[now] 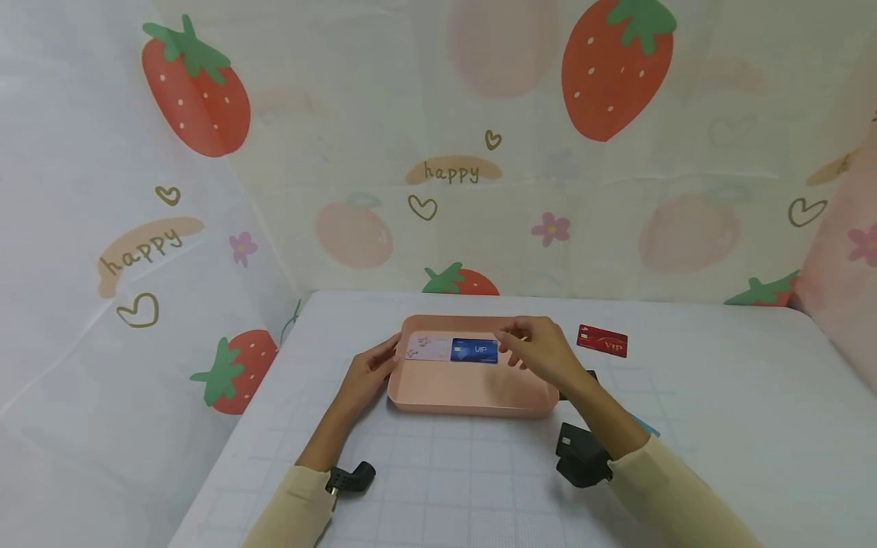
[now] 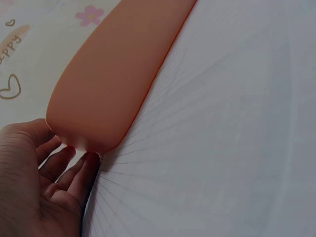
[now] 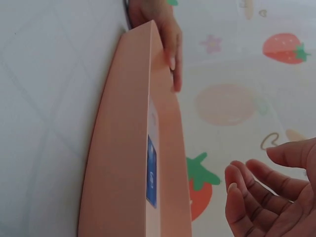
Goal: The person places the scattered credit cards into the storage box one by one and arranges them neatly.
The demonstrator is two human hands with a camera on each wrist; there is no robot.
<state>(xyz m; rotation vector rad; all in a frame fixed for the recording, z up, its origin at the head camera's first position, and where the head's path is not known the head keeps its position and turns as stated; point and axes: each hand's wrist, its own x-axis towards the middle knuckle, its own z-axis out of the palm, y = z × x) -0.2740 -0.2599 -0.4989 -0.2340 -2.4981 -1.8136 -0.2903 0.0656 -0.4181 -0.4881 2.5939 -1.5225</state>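
A pink tray (image 1: 473, 396) lies on the white table. Inside it, side by side along the back, are a pale flowered card (image 1: 428, 348) and a blue VIP card (image 1: 474, 350). My left hand (image 1: 370, 371) grips the tray's left end; in the left wrist view one digit reaches over the rim while other fingertips press the outer wall. Above the tray's right part hovers my right hand (image 1: 541, 350), just right of the blue card. Its fingers are loosely bent, and the right wrist view shows nothing in that hand (image 3: 276, 192).
A red VIP card (image 1: 602, 341) lies right of the tray. Nearer me is a black card (image 1: 574, 438), partly covered by the right wrist camera (image 1: 584, 468). A blue edge (image 1: 646, 425) and another dark piece (image 1: 565, 395) show beside my right forearm. A strawberry-print curtain (image 1: 452, 236) hangs behind.
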